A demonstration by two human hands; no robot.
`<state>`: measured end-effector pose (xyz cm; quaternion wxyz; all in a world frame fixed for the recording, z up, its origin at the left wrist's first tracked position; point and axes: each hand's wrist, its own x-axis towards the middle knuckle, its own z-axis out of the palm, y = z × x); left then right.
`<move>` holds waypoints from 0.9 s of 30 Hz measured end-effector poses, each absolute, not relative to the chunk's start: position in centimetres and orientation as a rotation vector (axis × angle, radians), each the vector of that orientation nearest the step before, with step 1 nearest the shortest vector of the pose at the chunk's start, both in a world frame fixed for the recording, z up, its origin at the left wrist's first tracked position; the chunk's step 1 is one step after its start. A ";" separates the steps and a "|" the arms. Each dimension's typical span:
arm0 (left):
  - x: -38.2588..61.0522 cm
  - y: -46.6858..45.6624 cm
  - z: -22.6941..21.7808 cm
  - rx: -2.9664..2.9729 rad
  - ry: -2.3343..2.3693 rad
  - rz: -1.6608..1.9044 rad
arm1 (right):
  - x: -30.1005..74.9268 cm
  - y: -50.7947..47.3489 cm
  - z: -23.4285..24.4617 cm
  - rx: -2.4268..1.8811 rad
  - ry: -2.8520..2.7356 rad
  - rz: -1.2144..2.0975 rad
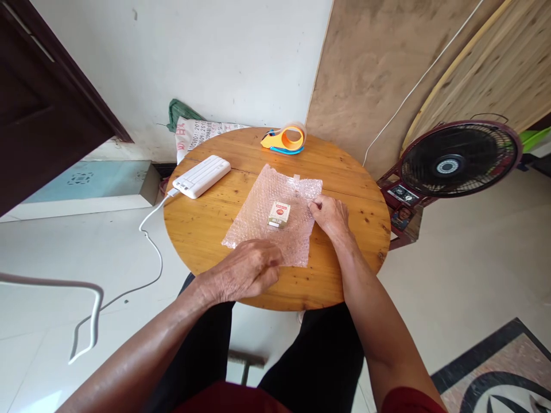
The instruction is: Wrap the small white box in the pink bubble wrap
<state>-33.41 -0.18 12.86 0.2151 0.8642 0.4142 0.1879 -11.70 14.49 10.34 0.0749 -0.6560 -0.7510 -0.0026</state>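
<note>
A sheet of pinkish bubble wrap [253, 212] lies flat on a round wooden table. Near its middle sits a small box [279, 213], pale with red print on top. My right hand [330, 213] is closed at the sheet's right edge, thumb and fingers pinching the bubble wrap there. Over the near edge of the sheet is my left hand [253, 265], fingers curled together and slightly blurred. Whatever lies between those fingers is hidden. At the sheet's far edge there is a small clear patch that looks like tape [297, 178].
A yellow-orange tape dispenser [279, 139] lies at the table's [357, 189] far edge. On the left is a white power bank [202, 176], its white cable [160, 252] hanging to the floor. A fan [460, 159] stands at the right, and a printed sack [193, 135] behind the table.
</note>
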 end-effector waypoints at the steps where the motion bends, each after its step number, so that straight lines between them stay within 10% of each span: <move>1: -33.2 0.0 12.8 2.351 1.183 0.517 | -11.7 14.5 10.3 -1.974 -2.249 -0.010; 27: -26.3 4.0 9.2 2.644 1.345 0.402 | -13.2 13.7 12.0 -2.056 -2.359 -0.039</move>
